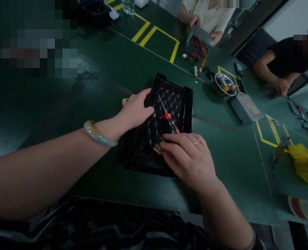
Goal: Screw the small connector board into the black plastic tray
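Observation:
A black plastic tray [186, 104] with a textured floor lies at a slant on the green table in front of me. My left hand [136, 110] grips its left rim, thumb on the inner side. Inside the tray is a screwdriver [171, 123] with a red and black handle, its shaft pointing up and away. My right hand [189, 158] is over the tray's near right part, fingertips pinched at a small clear-and-yellow piece [157, 148] mostly covered by the fingers. The end of the screwdriver handle disappears behind this hand; whether they touch is not visible.
Across the table a person holds a grey metal box [199, 38] with coloured cables. A metal bowl of tools [224, 85] and another grey box [245, 108] stand to the right. Farther right are a yellow holder [303, 163] and a second person's hands [281, 86].

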Action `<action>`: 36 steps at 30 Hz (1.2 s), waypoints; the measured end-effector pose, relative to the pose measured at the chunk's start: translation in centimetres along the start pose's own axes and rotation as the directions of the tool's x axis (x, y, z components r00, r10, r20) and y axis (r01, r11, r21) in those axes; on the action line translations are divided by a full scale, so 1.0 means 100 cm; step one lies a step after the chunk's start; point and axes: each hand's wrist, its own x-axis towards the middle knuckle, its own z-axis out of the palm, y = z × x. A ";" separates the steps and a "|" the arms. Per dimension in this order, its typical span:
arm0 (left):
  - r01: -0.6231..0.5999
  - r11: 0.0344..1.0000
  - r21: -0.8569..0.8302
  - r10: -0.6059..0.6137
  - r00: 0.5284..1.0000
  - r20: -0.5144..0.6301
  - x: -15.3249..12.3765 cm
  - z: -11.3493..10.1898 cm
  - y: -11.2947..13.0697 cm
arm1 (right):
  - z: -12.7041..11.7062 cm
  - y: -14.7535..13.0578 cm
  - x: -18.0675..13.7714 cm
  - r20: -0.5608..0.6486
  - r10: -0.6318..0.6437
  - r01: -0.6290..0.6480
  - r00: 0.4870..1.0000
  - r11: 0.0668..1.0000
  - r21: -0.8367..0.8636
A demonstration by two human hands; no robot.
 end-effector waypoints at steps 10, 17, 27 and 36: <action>-0.023 1.000 -0.014 0.023 1.000 -0.013 0.000 0.001 -0.003 | -0.005 -0.030 0.000 0.210 0.000 -0.006 0.978 1.000 0.028; -0.027 0.999 -0.018 0.027 1.000 -0.009 0.000 0.001 -0.003 | -0.003 -0.026 -0.001 0.224 -0.024 0.005 0.974 0.996 0.084; -0.014 1.000 -0.015 0.014 1.000 -0.001 0.001 0.001 -0.004 | 0.003 -0.028 -0.001 0.265 0.034 -0.095 0.964 0.970 0.224; 0.006 1.000 -0.011 -0.006 1.000 0.006 0.000 0.000 -0.001 | 0.003 -0.024 -0.002 0.324 0.065 -0.160 0.944 0.947 0.279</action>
